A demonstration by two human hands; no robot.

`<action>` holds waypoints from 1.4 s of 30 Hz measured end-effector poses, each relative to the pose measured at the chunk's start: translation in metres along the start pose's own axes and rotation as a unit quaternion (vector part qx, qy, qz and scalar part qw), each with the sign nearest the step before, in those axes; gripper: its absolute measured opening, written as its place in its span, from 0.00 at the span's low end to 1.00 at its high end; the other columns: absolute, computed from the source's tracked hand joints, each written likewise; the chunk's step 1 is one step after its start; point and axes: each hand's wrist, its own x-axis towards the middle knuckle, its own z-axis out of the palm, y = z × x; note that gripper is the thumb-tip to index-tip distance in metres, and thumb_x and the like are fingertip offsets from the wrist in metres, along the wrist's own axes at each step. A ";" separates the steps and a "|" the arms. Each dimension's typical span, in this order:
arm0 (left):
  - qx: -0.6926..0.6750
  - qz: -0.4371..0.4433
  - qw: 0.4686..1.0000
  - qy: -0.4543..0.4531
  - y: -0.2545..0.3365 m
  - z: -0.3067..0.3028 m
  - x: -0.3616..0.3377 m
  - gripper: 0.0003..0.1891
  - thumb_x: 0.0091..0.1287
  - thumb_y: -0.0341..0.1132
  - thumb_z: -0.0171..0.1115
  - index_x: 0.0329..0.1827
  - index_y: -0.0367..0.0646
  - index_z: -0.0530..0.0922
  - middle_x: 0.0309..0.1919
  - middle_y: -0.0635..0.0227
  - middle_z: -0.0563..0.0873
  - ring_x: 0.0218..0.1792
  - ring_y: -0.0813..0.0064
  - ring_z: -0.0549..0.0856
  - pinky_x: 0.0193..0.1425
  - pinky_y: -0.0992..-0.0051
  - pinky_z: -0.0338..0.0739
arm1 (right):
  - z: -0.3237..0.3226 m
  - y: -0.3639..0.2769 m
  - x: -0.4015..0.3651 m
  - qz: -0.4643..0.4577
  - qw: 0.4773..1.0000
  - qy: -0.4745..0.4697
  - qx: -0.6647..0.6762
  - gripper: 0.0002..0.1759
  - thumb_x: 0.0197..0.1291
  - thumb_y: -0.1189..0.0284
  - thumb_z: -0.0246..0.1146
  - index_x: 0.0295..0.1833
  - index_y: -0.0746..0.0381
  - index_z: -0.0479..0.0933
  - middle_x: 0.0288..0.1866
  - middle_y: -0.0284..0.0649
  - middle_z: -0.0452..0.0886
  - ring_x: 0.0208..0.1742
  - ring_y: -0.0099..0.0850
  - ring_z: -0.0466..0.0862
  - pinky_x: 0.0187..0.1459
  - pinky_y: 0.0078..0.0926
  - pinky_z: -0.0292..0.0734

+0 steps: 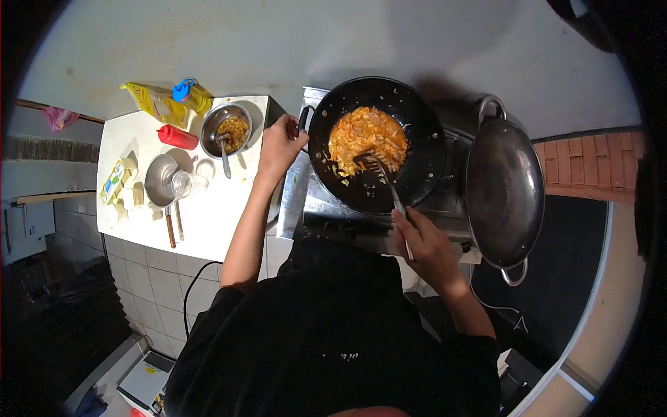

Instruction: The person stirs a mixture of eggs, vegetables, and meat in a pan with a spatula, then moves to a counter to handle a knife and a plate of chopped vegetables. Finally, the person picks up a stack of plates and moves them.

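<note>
Now, the person's left hand (280, 149) has its grip closed on the black loop handle (305, 119) at the left side of a deep, round black wok (425, 146), while the right hand (432, 249) has its grip wrapped around the pale handle of a long spatula with a dark slotted head (393, 191). That slotted head rests in the lower part of an orange-and-yellow mound of chopped food (358, 135), which sits in the middle of the wok, small bits scattered around it. The wok stands on a shiny metal stove (295, 198), and just to its right is a wide grey metal pan with two loop handles (504, 191). Left of the stove, a white rectangular desk (219, 222) carries a round steel bowl (207, 137) of brownish food with a metal spoon (226, 165) in it, a red plastic squeeze bottle (178, 137) beside the bowl, a yellow packet (151, 103), a blue-capped yellow bottle (201, 101) and a small metal saucepan with a brown handle (156, 172).
</note>
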 end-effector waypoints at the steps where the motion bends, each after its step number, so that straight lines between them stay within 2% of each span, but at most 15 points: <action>1: -0.001 -0.002 1.000 -0.003 0.001 0.000 0.000 0.14 0.57 0.31 0.67 0.41 0.30 0.78 0.24 0.59 0.83 0.26 0.71 0.82 0.35 0.71 0.77 | -0.005 -0.007 0.000 -0.014 0.999 0.019 0.030 0.23 0.60 0.77 0.65 0.62 0.70 0.74 0.49 0.55 0.80 0.44 0.42 0.86 0.41 0.35 0.84; 5: 0.001 0.013 1.000 0.003 -0.001 0.001 0.000 0.13 0.58 0.31 0.67 0.41 0.30 0.79 0.25 0.58 0.83 0.26 0.71 0.82 0.36 0.71 0.77 | 0.001 -0.028 0.005 -0.025 0.994 0.005 0.103 0.23 0.59 0.76 0.66 0.60 0.72 0.74 0.40 0.50 0.79 0.36 0.39 0.84 0.33 0.34 0.82; 7: 0.008 -0.008 1.000 -0.007 0.002 0.000 0.000 0.13 0.58 0.31 0.67 0.41 0.30 0.79 0.25 0.58 0.84 0.26 0.71 0.82 0.36 0.71 0.77 | 0.030 -0.016 0.008 -0.046 0.995 0.055 0.070 0.22 0.59 0.76 0.67 0.59 0.72 0.75 0.38 0.47 0.77 0.35 0.38 0.83 0.31 0.33 0.80; 10: 0.014 -0.009 1.000 0.000 0.002 0.001 -0.001 0.13 0.59 0.31 0.67 0.41 0.31 0.79 0.25 0.59 0.84 0.27 0.72 0.82 0.36 0.72 0.77 | 0.042 0.003 0.028 0.022 0.995 0.058 0.082 0.19 0.59 0.76 0.67 0.56 0.70 0.77 0.35 0.43 0.75 0.33 0.38 0.82 0.29 0.32 0.79; 13: 0.017 0.000 1.000 -0.007 0.002 0.000 0.000 0.13 0.59 0.32 0.67 0.42 0.31 0.79 0.26 0.59 0.85 0.27 0.73 0.83 0.37 0.72 0.78 | 0.031 -0.006 0.036 0.017 0.990 0.115 0.079 0.18 0.60 0.75 0.66 0.55 0.70 0.77 0.34 0.43 0.74 0.32 0.37 0.81 0.30 0.32 0.79; 19: 0.022 0.007 1.000 0.005 -0.005 0.004 0.000 0.14 0.60 0.32 0.67 0.44 0.31 0.79 0.27 0.59 0.86 0.29 0.74 0.84 0.39 0.72 0.79 | 0.019 -0.033 0.031 -0.025 0.988 0.095 0.118 0.17 0.61 0.74 0.66 0.53 0.71 0.78 0.33 0.42 0.73 0.31 0.37 0.81 0.32 0.32 0.81; 23: 0.015 0.000 1.000 0.014 -0.006 0.007 -0.002 0.15 0.61 0.33 0.67 0.45 0.31 0.79 0.29 0.58 0.87 0.31 0.74 0.86 0.40 0.72 0.80 | 0.047 0.012 0.043 -0.016 0.994 0.074 0.079 0.16 0.62 0.74 0.65 0.53 0.71 0.78 0.35 0.48 0.77 0.36 0.39 0.84 0.34 0.33 0.82; 24: 0.027 -0.003 1.000 0.013 -0.005 0.007 -0.001 0.15 0.61 0.33 0.67 0.45 0.31 0.80 0.30 0.57 0.88 0.31 0.73 0.86 0.41 0.73 0.80 | 0.033 0.023 0.045 0.002 0.989 0.053 0.137 0.17 0.62 0.75 0.64 0.54 0.71 0.78 0.39 0.50 0.79 0.40 0.41 0.85 0.38 0.35 0.82; 28: 0.048 -0.003 0.999 0.022 -0.006 0.006 -0.002 0.16 0.61 0.34 0.67 0.46 0.30 0.80 0.31 0.56 0.88 0.33 0.72 0.87 0.43 0.73 0.80 | -0.030 0.032 0.025 -0.071 0.993 0.040 0.086 0.19 0.64 0.75 0.64 0.59 0.70 0.75 0.46 0.51 0.80 0.42 0.41 0.85 0.42 0.34 0.83; 30: 0.039 0.003 0.999 0.031 -0.008 0.007 -0.003 0.16 0.61 0.34 0.67 0.47 0.31 0.80 0.32 0.56 0.88 0.33 0.72 0.87 0.43 0.73 0.80 | -0.052 0.034 0.006 -0.119 0.993 -0.011 0.014 0.19 0.64 0.76 0.63 0.60 0.69 0.75 0.49 0.52 0.80 0.44 0.39 0.86 0.42 0.30 0.85; 33: 0.035 -0.001 0.999 0.035 -0.009 0.009 -0.003 0.16 0.61 0.33 0.67 0.47 0.31 0.80 0.32 0.57 0.89 0.33 0.72 0.87 0.43 0.73 0.80 | -0.053 0.039 -0.014 -0.173 0.982 -0.066 -0.035 0.19 0.64 0.78 0.61 0.60 0.70 0.75 0.49 0.52 0.79 0.44 0.37 0.85 0.42 0.27 0.86; 36: 0.033 -0.006 0.999 0.035 -0.007 0.009 -0.004 0.15 0.62 0.33 0.67 0.47 0.30 0.80 0.31 0.57 0.88 0.32 0.74 0.86 0.41 0.73 0.80 | -0.017 0.058 -0.010 -0.193 0.979 -0.056 -0.028 0.19 0.63 0.78 0.61 0.60 0.71 0.75 0.45 0.49 0.79 0.44 0.36 0.85 0.41 0.26 0.86; 39: 0.044 -0.001 0.999 0.029 -0.007 0.008 -0.004 0.15 0.63 0.33 0.67 0.48 0.31 0.80 0.29 0.59 0.87 0.30 0.75 0.85 0.40 0.73 0.80 | -0.001 0.070 0.015 -0.157 0.985 -0.052 -0.052 0.18 0.64 0.76 0.61 0.58 0.71 0.75 0.43 0.46 0.79 0.43 0.34 0.85 0.38 0.26 0.85; 40: 0.044 0.010 0.998 0.034 -0.005 0.008 -0.004 0.15 0.63 0.33 0.67 0.47 0.31 0.80 0.27 0.61 0.86 0.28 0.77 0.83 0.40 0.73 0.79 | -0.006 0.066 0.021 -0.111 0.992 -0.048 0.025 0.16 0.65 0.74 0.61 0.55 0.69 0.76 0.40 0.45 0.80 0.39 0.37 0.85 0.34 0.31 0.83; 42: 0.047 0.017 0.998 0.035 -0.010 0.007 -0.005 0.15 0.62 0.33 0.67 0.47 0.32 0.80 0.27 0.60 0.86 0.28 0.76 0.83 0.40 0.73 0.79 | -0.032 0.059 0.032 -0.069 0.997 -0.017 0.040 0.14 0.64 0.73 0.62 0.54 0.68 0.77 0.38 0.46 0.80 0.37 0.40 0.84 0.34 0.34 0.82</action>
